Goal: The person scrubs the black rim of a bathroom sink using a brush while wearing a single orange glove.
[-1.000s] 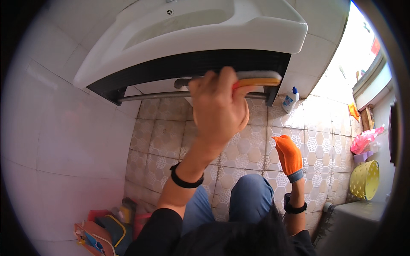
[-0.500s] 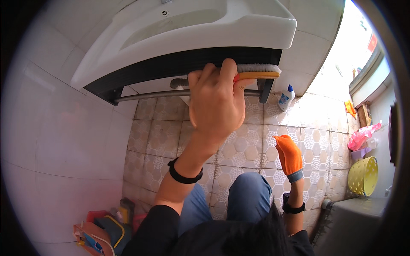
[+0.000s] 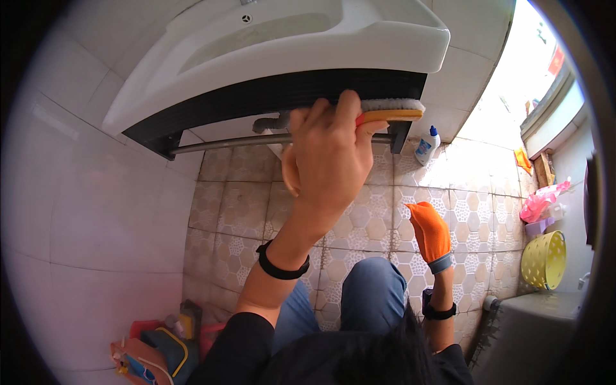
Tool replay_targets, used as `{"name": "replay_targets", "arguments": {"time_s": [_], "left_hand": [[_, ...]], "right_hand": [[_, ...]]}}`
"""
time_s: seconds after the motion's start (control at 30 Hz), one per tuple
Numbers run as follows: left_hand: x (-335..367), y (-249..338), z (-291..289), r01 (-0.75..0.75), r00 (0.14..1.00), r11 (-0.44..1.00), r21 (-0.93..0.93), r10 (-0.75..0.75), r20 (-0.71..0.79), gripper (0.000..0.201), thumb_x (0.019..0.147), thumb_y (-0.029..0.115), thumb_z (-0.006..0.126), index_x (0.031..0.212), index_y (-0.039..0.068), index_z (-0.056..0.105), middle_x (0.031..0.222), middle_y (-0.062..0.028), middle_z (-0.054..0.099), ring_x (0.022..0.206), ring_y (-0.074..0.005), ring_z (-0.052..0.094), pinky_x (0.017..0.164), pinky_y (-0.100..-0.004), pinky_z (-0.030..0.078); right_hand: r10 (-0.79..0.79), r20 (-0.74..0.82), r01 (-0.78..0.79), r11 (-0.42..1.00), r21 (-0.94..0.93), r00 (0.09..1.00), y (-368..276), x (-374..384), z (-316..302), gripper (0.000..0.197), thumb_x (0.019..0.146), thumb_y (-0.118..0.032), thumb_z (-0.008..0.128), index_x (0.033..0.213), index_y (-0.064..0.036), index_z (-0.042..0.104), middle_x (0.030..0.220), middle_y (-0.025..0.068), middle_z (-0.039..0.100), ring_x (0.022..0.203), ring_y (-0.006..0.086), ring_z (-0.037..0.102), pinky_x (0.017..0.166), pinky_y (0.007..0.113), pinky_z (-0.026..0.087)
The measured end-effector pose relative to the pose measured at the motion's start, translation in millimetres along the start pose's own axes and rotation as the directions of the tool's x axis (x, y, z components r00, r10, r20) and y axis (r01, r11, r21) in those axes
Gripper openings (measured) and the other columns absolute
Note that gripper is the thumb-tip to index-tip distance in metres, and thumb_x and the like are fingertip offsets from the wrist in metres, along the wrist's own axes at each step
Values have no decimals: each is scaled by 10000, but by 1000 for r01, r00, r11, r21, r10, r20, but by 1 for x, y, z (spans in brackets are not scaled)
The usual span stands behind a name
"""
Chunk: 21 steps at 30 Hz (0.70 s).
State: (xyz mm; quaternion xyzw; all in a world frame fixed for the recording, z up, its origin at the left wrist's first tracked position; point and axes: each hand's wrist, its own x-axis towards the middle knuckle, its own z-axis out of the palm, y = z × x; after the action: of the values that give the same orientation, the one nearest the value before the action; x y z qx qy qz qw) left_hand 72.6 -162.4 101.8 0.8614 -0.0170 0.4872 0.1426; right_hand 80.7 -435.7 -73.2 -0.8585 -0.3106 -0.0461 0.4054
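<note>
While the left hand (image 3: 330, 157) clamped its fingers around the orange scrub brush (image 3: 385, 114), bristles lay against the dark panel (image 3: 269, 96) under the white basin (image 3: 289, 45). Right hand (image 3: 430, 234), in an orange glove, hung open, fingers together. Risk: brush skidding off the panel's right end, knuckles striking the metal rail (image 3: 237, 142).

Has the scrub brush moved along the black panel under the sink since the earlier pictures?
Yes. The scrub brush in the left hand has slid toward the right end of the black panel.
</note>
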Motion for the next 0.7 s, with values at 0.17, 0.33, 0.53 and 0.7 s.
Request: {"name": "replay_targets", "arguments": {"time_s": [0.17, 0.33, 0.53, 0.7], "left_hand": [[-9, -37, -43, 82, 996, 991, 106, -85, 18, 377, 871, 261, 880, 808, 92, 549, 680, -33, 553, 633, -290, 546, 745, -399, 371], [-6, -26, -33, 69, 997, 994, 82, -73, 39, 384, 882, 273, 870, 789, 104, 539, 674, -33, 546, 639, -271, 558, 748, -425, 367], [-7, -12, -12, 78, 997, 997, -22, -78, -3, 370, 872, 278, 869, 796, 104, 551, 673, -19, 567, 663, -272, 586, 751, -438, 358], [-26, -108, -96, 234, 972, 955, 185, -229, -49, 443, 878, 341, 889, 787, 79, 544, 602, -30, 499, 541, -174, 459, 597, -363, 368]], "right_hand": [[-13, 5, 13, 1000, 0, 1000, 0, -1, 4, 244, 959, -42, 684, 1199, -68, 721, 1121, 167, 679, 1003, 396, 661, 860, 416, 540], [-31, 13, 32, 999, -25, 999, 0, -2, 6, 262, 961, -46, 683, 1217, -77, 728, 1125, 169, 685, 1003, 395, 664, 864, 418, 545], [-83, 4, 83, 994, -73, 997, -10, 2, 10, 286, 943, -15, 682, 1224, -53, 723, 1107, 169, 690, 958, 391, 690, 840, 390, 559], [-66, 15, 66, 997, -47, 998, -20, 4, 6, 248, 964, -49, 682, 1207, -66, 730, 1097, 159, 689, 963, 377, 688, 839, 387, 555]]}}
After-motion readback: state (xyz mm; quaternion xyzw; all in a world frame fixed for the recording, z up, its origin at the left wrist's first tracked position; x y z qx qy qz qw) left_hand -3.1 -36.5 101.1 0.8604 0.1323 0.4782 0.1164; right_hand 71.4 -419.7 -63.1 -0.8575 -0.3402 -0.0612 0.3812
